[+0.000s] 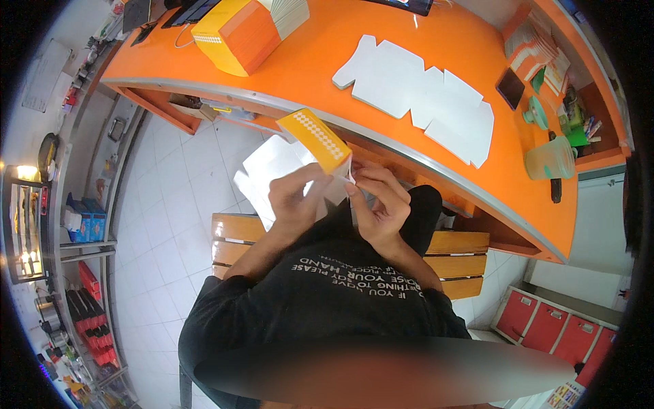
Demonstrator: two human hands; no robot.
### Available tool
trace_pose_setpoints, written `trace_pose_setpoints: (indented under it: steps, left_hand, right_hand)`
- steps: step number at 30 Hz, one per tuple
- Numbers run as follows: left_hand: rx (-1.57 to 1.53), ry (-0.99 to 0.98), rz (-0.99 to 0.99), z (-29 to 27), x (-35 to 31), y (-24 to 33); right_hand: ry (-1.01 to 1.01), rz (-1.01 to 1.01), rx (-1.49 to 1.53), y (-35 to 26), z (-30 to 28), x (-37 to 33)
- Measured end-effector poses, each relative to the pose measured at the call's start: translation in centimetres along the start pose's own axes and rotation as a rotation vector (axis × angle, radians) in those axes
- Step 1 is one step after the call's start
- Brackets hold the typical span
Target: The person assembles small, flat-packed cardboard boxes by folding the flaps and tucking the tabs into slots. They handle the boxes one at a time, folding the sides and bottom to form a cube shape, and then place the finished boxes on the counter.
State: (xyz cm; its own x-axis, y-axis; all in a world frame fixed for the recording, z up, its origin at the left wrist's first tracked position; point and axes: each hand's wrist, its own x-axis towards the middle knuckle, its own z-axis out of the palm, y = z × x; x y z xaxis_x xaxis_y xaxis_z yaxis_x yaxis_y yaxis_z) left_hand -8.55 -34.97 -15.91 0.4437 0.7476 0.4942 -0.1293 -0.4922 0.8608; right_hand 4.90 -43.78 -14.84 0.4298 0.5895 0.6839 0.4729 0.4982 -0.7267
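A partly folded cardboard box [315, 142], yellow with a pale dotted pattern outside and white inside, is held up over my lap, just off the desk's front edge. My left hand [294, 199] grips its lower left side, fingers curled and partly hidden behind the white card. With thumb and fingertips, my right hand [379, 199] pinches a white flap at the box's right corner. To the left, the box's white inner panel hangs out past my left hand. A stack of flat die-cut white box blanks [415, 95] lies on the orange desk [306, 88] in front of me.
Yellow-orange folded boxes [238, 37] stand in a row at the desk's far left. On the right are a phone [510, 88], a translucent tub [549, 159] and a green lid [536, 112]. A slatted wooden bench [456, 266] is beneath me; shelves [88, 252] line the left.
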Motion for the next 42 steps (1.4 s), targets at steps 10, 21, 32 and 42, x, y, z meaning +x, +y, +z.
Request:
trace_pose_setpoints:
  steps: [10, 21, 32, 42]
  left_hand:
    - [-0.703, -0.193, -0.278, 0.3, 0.2, -1.6]
    - [-1.150, -0.150, -0.472, 0.4, -2.0, -2.4]
    - [-0.507, -0.446, -0.256, 1.4, -2.9, -2.3]
    - [-0.311, -0.889, -0.146, -0.3, -2.6, -6.0]
  right_hand:
    - [0.101, -0.077, -0.008, -0.5, -0.3, -0.5]
    - [-0.203, -0.092, -0.132, -2.9, -1.0, 0.0]
    - [-0.178, -0.020, -0.352, -1.4, -2.3, -5.0]
    - [-0.434, 0.241, 0.046, 2.4, -4.1, -8.1]
